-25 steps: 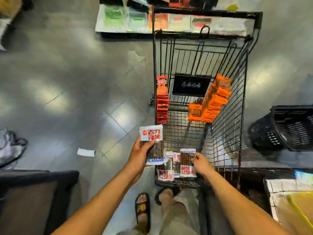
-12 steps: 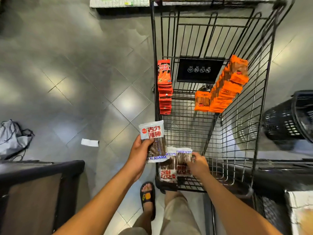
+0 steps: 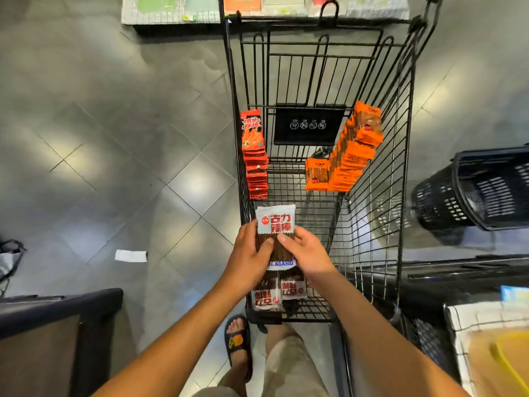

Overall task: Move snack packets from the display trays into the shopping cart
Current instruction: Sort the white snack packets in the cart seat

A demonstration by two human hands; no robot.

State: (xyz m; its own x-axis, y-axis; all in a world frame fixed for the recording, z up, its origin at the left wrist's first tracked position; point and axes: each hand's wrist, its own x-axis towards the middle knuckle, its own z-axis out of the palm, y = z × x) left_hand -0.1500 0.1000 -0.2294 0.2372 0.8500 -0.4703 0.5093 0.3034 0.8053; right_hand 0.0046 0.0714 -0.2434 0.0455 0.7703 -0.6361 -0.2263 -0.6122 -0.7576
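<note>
Grey tiled floor (image 3: 114, 167) beneath us | black wire shopping cart (image 3: 380, 196) ahead | our left hand (image 3: 249, 259) and right hand (image 3: 310, 253) both pinch one white-topped snack packet (image 3: 275, 222) above the cart's near end | matching packets (image 3: 292, 289) lie underneath | red packets (image 3: 253, 156) and orange packets (image 3: 352, 156) stacked farther in

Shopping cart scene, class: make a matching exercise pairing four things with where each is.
1 white packet
2 red packets
3 orange packets
4 black basket

A against the cart's right wall
B outside the cart, to its right
C held in the left hand and right hand
D along the cart's left wall

Pairs: 1-C, 2-D, 3-A, 4-B
</note>
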